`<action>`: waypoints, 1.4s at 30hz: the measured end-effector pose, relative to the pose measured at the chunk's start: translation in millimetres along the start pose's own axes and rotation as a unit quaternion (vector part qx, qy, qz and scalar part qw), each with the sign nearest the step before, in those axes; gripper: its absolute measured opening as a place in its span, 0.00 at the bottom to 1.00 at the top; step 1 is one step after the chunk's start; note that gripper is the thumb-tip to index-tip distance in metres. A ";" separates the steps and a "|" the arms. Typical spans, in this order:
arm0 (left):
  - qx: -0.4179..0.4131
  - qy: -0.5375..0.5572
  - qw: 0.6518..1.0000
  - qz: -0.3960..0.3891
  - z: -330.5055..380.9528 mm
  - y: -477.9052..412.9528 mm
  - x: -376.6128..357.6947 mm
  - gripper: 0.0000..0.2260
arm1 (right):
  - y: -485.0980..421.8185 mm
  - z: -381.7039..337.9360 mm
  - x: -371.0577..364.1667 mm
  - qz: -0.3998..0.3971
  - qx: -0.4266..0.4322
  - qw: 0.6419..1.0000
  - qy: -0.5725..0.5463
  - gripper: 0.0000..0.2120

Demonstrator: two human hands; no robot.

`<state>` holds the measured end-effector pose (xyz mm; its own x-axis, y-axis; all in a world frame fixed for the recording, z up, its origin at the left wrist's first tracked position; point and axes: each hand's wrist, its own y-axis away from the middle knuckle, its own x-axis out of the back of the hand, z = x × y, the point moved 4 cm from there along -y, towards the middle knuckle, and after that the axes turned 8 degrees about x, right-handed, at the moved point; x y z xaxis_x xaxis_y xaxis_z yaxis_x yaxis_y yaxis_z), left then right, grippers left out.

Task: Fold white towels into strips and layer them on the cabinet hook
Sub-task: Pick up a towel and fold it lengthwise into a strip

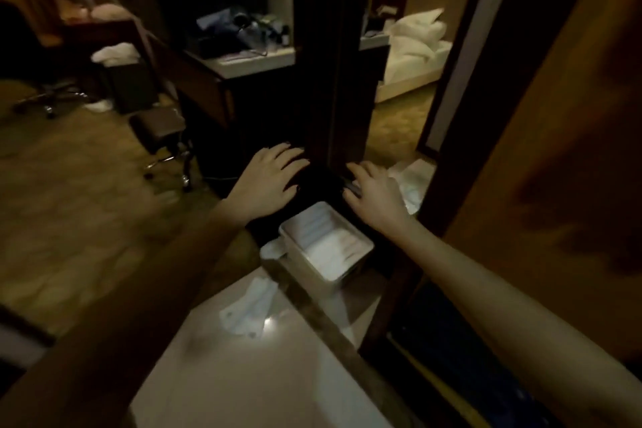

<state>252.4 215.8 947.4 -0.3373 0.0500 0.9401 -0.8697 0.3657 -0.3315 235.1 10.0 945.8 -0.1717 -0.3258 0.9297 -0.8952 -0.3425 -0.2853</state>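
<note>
Both my hands reach forward in a dim room, toward the foot of a dark wooden post (333, 55). My left hand (269, 184) is spread flat with straight fingers and holds nothing. My right hand (373, 193) is likewise spread, its fingertips near the post's base, and it holds nothing. White cloth (411, 184) lies crumpled on the floor just right of my right hand. Whether it is a towel I cannot tell. No cabinet hook shows.
A white tray (298, 255) with packets stands on the pale counter (250, 375) below my hands, beside a white wrapper (248, 314). A stool (159, 130) and an office chair (45, 94) stand left. White cloth (116, 54) tops a dark bin. A bed (415, 49) lies beyond.
</note>
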 end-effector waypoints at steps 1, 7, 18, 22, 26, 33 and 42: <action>0.011 -0.006 1.000 -0.028 -21.8 12.4 -17.4 0.25 | -10.4 -14.5 -26.6 -0.027 -0.002 1.000 -0.004 0.27; 0.087 0.000 0.985 -0.149 -126.0 83.7 -106.2 0.27 | -52.2 -66.5 -159.6 -0.154 -0.037 0.987 -0.039 0.28; 0.184 0.053 0.935 -0.299 -249.4 138.2 -351.9 0.26 | -132.5 -64.3 -427.2 -0.282 -0.026 0.958 -0.054 0.26; 0.221 0.082 0.919 -0.315 -266.9 154.6 -491.0 0.26 | -143.5 -38.6 -565.6 -0.303 -0.024 0.951 -0.059 0.26; 0.260 0.115 0.903 -0.321 -271.4 180.5 -637.3 0.26 | -126.6 -1.5 -711.5 -0.339 -0.043 0.938 -0.064 0.26; 0.345 0.154 0.848 -0.372 -272.6 234.9 -855.1 0.24 | -95.6 54.5 -925.6 -0.371 -0.086 0.918 -0.111 0.24; 0.569 0.254 0.717 -0.313 -272.2 340.2 -1004.5 0.23 | -34.8 72.6 -1090.8 -0.389 -0.066 0.913 -0.101 0.33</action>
<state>393.4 543.0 -87.9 0.1705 0.6447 0.7452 -0.6216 -0.5164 0.5890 483.4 313.3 -75.3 0.6053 -0.1893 0.7732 -0.7576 -0.4349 0.4866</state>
